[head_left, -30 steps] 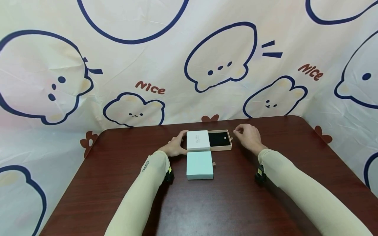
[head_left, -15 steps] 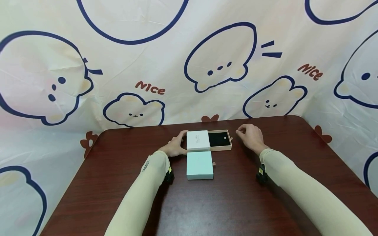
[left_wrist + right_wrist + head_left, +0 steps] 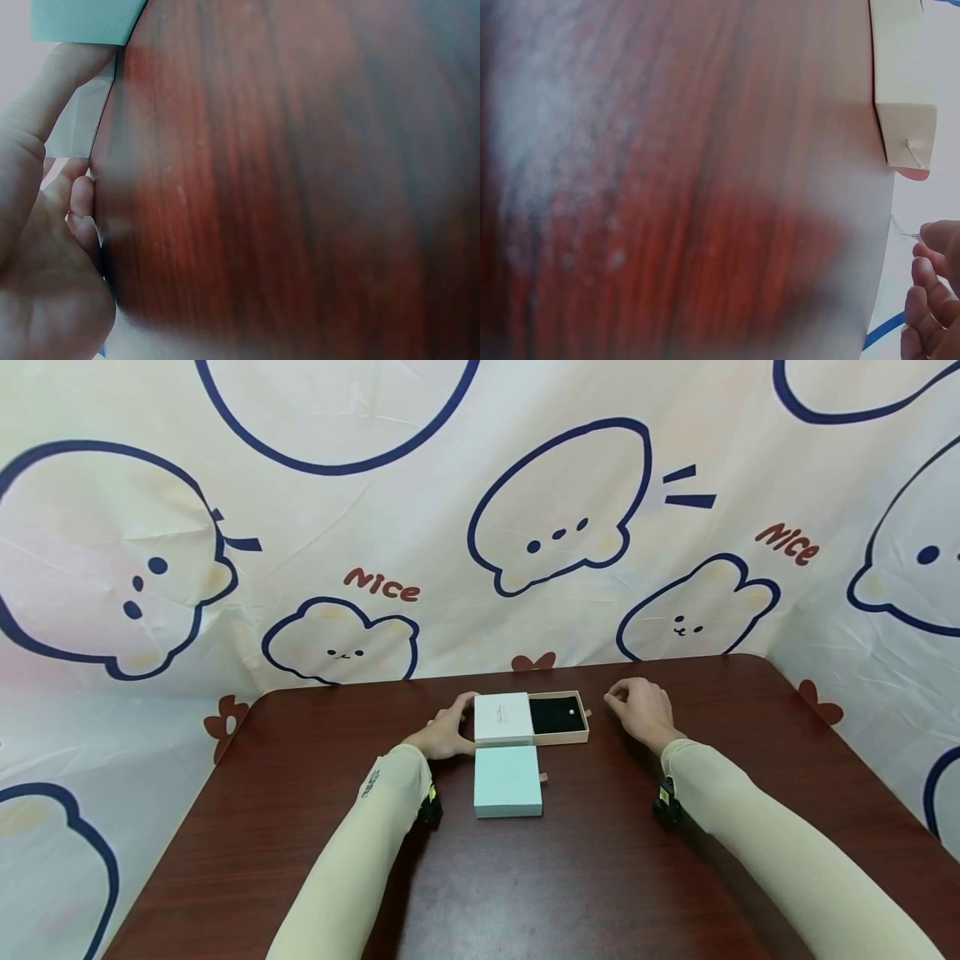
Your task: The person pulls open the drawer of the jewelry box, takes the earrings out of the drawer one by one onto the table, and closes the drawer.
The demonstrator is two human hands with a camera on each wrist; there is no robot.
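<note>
A white drawer box sleeve (image 3: 502, 718) with small lettering lies on the table, held at its left end between the thumb and fingers of my left hand (image 3: 444, 732). In the left wrist view its pale side (image 3: 84, 124) shows between that thumb and the fingers. From the sleeve's right end extends a cream drawer (image 3: 561, 738) with a black pad (image 3: 553, 714) bearing a small pearl-like bead (image 3: 572, 712). My right hand (image 3: 640, 708) is just right of the drawer. Its thumb and forefinger pinch a tiny, thin, wire-like thing (image 3: 910, 235), whose kind I cannot tell.
A mint-green box (image 3: 507, 781) with a small ribbon tab (image 3: 543, 779) lies right in front of the white one. The dark wooden table (image 3: 480, 893) backs onto a printed cloth (image 3: 450, 527) that rises behind and at both sides.
My right hand has drawn a little to the right, away from the drawer's end. The left hand and both boxes keep their places.
</note>
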